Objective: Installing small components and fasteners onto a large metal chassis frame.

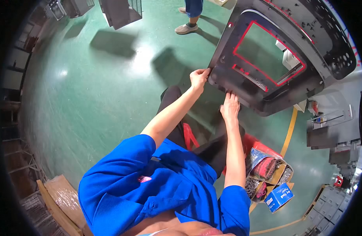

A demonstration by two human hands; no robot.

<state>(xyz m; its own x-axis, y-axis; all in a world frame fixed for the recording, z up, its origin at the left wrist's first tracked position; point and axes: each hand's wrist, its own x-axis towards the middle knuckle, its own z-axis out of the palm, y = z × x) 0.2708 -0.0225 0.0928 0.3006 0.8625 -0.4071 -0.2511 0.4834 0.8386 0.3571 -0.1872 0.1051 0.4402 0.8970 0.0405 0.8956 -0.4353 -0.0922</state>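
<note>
A large dark grey panel (224, 74) with rounded corners stands tilted before me at the upper right. A red strip (263, 76) lines its big rectangular opening, and a narrow slot below that also shows red. My left hand (198, 80) is closed on the panel's near left corner, thumb and fingers pinching the edge. Along the lower edge, my right hand (230, 108) grips with its fingertips at the rim; the thumb sits apart, lower down. What lies behind the edge under those fingertips is hidden.
Beside my right leg sits a divided container (289, 173) of small metal parts with a blue box (280, 198). Another person's shoe (186, 29) is at the top. Dark panels (121, 13) stand far left. Wrapped boards (63, 196) lie lower left; grey cabinets (326, 204) lower right.
</note>
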